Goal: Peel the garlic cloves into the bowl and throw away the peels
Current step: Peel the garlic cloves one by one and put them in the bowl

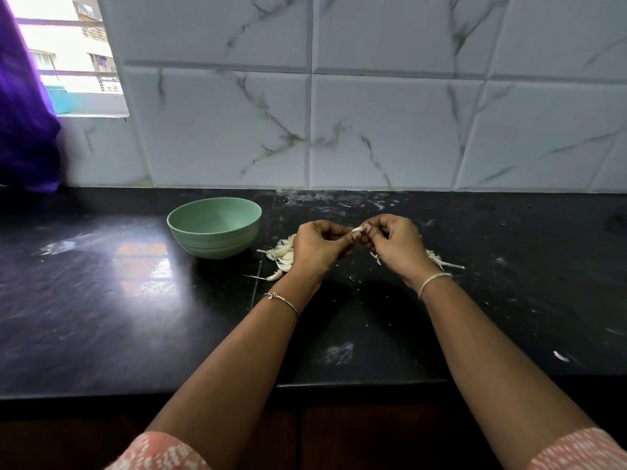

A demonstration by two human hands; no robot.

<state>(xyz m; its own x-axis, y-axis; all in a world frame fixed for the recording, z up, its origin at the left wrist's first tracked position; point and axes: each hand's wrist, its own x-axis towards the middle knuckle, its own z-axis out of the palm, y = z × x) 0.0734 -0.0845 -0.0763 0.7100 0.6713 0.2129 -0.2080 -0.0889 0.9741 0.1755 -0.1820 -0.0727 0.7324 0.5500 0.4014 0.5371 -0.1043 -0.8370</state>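
Right of the green bowl (213,245), raised a little above the counter: one garlic clove (358,229), pale, pinched between my two hands.

Item, my left hand (317,247): fingers curled in, thumb and fingertips nipping the clove's end nearer the bowl.

Item, my right hand (393,244): fingers likewise curled, thumb and forefinger gripping the clove's end away from the bowl. How much skin is on the clove I cannot tell.

Item, pile of cloves (283,253): on the counter just beside the bowl's right side, partly hidden under my left hand, one clove lying a little nearer me than the heap.

Item, peel scrap (376,258): small, white, on the counter under my right hand.

Item, papery peels (439,260): a small heap with a stalk, right of my right hand, well apart from the bowl.

Item, bowl itself: upright on the black countertop (101,300).

Item, thin bracelet (281,301) on my left wrist; thread band (433,280) on my right.

Item, marbled wall tiles (373,130): behind the bowl.

Item, window (68,59) and purple cloth (23,113): far to the bowl's left.
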